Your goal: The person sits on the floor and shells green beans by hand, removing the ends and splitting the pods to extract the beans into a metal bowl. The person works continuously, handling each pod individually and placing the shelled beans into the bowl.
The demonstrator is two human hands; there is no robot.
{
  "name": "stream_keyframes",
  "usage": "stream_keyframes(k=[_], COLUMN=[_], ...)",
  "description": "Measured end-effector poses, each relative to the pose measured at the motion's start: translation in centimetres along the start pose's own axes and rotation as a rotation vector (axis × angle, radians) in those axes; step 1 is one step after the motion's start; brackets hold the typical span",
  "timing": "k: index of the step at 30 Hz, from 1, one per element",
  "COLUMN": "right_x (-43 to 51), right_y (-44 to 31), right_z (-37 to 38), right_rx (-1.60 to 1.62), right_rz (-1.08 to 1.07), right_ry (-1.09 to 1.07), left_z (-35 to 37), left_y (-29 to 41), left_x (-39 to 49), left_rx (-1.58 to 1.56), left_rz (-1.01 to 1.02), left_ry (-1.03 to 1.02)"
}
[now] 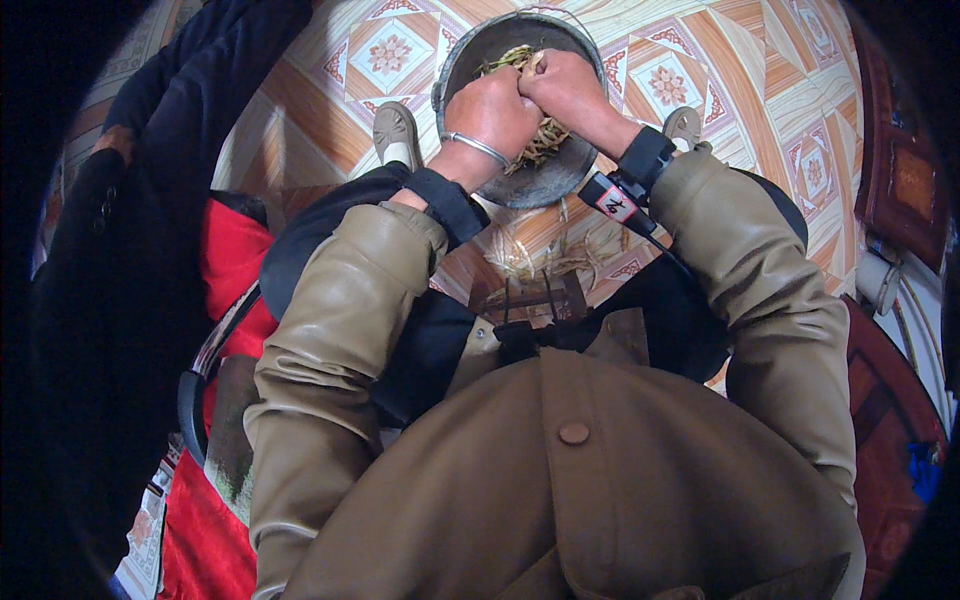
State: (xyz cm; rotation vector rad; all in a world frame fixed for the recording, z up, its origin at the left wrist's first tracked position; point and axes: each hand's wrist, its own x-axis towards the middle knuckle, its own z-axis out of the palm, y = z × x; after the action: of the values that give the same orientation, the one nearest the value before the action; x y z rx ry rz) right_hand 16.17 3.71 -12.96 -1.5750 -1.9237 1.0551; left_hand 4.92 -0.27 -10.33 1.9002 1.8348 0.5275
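My left hand (491, 112) and my right hand (566, 86) meet over a dark metal bucket (547, 187), knuckles nearly touching. Both have their fingers curled in a pinch around what looks like a small dry bean pod (535, 64), mostly covered by the fingers. Below them in the bucket lies a heap of dry bean pods (551, 142), tan with some green ones. A silver bangle (480, 146) circles my left wrist. Black straps (649, 157) wrap both wrists, and a small black device (616, 201) hangs by the right one.
The bucket stands on a patterned tile floor (390, 56) between my shoes (395, 127). Loose pale husks (577, 255) are scattered nearer to me. Another person's dark sleeve (112, 187) is close on the left, beside red cloth (232, 255). Dark wooden furniture (904, 165) stands right.
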Motion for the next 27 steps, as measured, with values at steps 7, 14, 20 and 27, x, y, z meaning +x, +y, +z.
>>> stream_keyframes(k=[7, 14, 20, 27], right_x=[0.0, -0.2, -0.7, -0.7], right_y=[0.0, 0.7, 0.9, 0.4], right_z=[-0.1, -0.6, -1.4, -2.8], right_rx=[0.613, 0.761, 0.743, 0.704], right_rz=[0.284, 0.405, 0.377, 0.285], right_ry=[-0.227, -0.285, -0.296, -0.353], left_z=[0.7, 1.6, 0.7, 0.2], left_y=[-2.2, -2.7, -1.8, -1.9], left_x=[0.7, 0.5, 0.3, 0.9], left_rx=[-0.451, -0.454, -0.264, -0.730], left_rz=[-0.308, -0.217, -0.089, -0.267], left_ry=[-0.076, -0.116, -0.119, -0.324])
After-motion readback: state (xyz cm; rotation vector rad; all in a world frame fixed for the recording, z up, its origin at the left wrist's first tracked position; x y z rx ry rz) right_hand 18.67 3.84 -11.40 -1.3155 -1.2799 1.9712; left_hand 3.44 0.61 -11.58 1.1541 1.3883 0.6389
